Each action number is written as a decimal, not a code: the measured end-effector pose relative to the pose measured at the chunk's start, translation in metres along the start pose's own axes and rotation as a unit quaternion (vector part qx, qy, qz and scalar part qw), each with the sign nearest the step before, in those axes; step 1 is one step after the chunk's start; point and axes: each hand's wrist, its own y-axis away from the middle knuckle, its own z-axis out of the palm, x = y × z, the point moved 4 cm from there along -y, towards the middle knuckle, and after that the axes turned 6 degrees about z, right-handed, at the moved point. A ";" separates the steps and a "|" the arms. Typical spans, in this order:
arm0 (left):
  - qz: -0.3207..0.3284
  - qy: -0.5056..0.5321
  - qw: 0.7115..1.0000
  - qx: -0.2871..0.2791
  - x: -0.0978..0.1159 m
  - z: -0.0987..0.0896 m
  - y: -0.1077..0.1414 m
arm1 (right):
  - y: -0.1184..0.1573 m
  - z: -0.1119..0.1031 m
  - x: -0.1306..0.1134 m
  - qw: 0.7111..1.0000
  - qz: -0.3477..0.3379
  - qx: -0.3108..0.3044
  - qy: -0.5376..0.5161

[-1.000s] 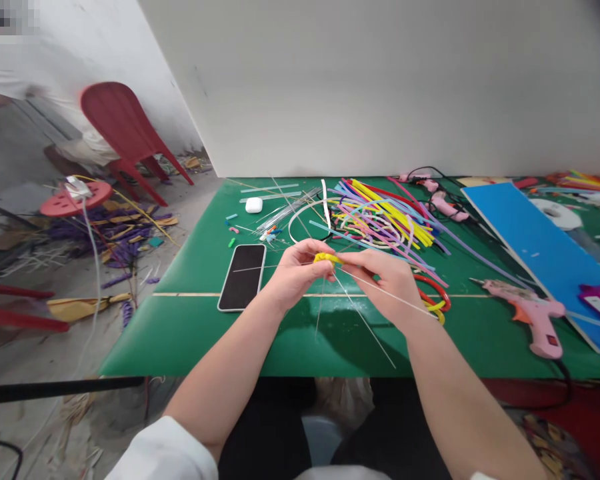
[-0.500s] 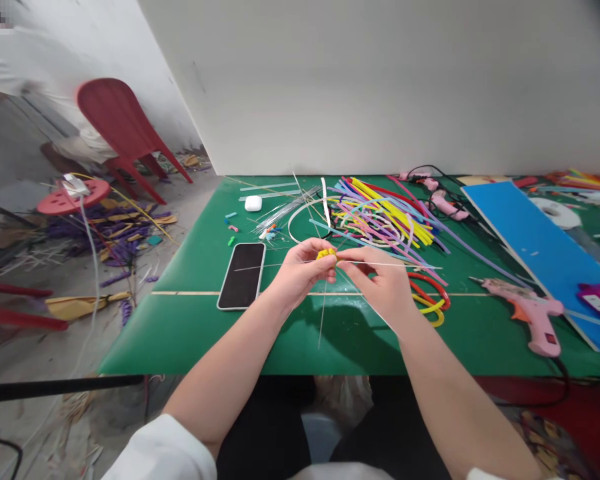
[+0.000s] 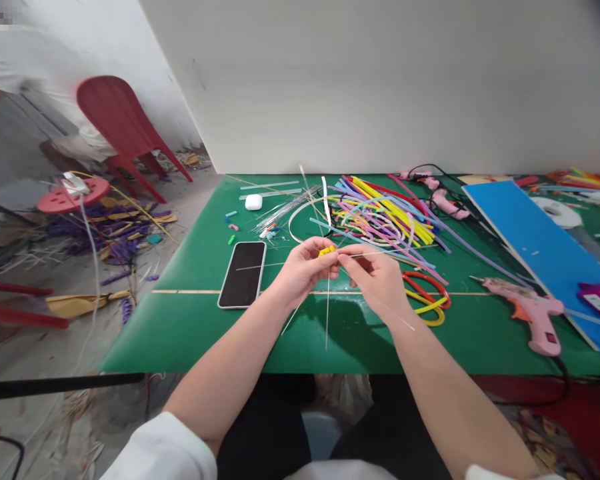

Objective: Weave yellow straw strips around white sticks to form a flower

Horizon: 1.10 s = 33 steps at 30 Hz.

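Above the green table, my left hand (image 3: 300,268) pinches a small yellow bundle (image 3: 327,252) between thumb and fingers. Thin stiff wires (image 3: 327,317) spread out from the bundle in several directions. Close against its right side, my right hand (image 3: 379,275) is closed, thumb and index fingertip pinching what looks like one of these wires; the exact grip is partly covered by the fingers. A pile of coloured pipe cleaners (image 3: 380,210) lies just beyond my hands. Loops of red and yellow pipe cleaner (image 3: 437,303) rest beside my right wrist.
A phone (image 3: 243,275) lies left of my hands, with a white earbud case (image 3: 253,202) behind it. To the right are a pink glue gun (image 3: 530,303) and a blue board (image 3: 535,243). Left of the table stands a red chair (image 3: 113,117), a person nearby.
The wires around the yellow bundle have swung to new angles; one now points down-left and one crosses my right wrist. My right hand has shifted slightly, while my left keeps its hold.
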 end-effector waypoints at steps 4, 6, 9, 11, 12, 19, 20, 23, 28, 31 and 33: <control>-0.024 0.007 1.000 0.017 0.000 -0.001 0.001 | -0.002 -0.002 0.002 1.000 0.010 0.017 -0.016; -0.014 0.003 1.000 0.020 0.000 -0.001 0.001 | -0.003 -0.002 0.004 0.999 0.017 0.019 -0.028; 0.008 -0.011 1.000 0.019 0.000 -0.002 0.001 | -0.004 -0.002 0.005 0.999 0.027 0.015 -0.045; 0.018 -0.016 1.000 0.018 0.000 -0.002 0.002 | -0.004 -0.002 0.005 0.998 0.033 0.010 -0.051; 0.021 -0.016 1.000 0.016 0.000 -0.002 0.002 | -0.004 -0.002 0.005 0.998 0.035 0.008 -0.052; 0.018 -0.014 1.000 -0.004 0.002 0.002 0.003 | -0.005 -0.004 0.005 0.999 0.024 0.002 -0.046; 0.016 -0.016 1.000 -0.007 0.002 0.002 0.003 | -0.005 -0.004 0.006 0.999 0.023 -0.003 -0.043; 0.015 -0.025 1.000 -0.003 0.002 0.002 0.003 | -0.006 -0.004 0.007 0.998 0.025 -0.028 -0.046; 0.000 -0.048 0.999 -0.005 0.002 0.002 0.003 | -0.006 -0.004 0.009 0.992 0.041 -0.068 -0.098; -0.008 -0.054 0.998 -0.009 0.003 0.002 0.004 | -0.006 -0.004 0.010 0.988 0.044 -0.093 -0.117; -0.014 -0.052 0.998 -0.014 0.003 0.003 0.005 | -0.006 -0.005 0.011 0.985 0.043 -0.114 -0.123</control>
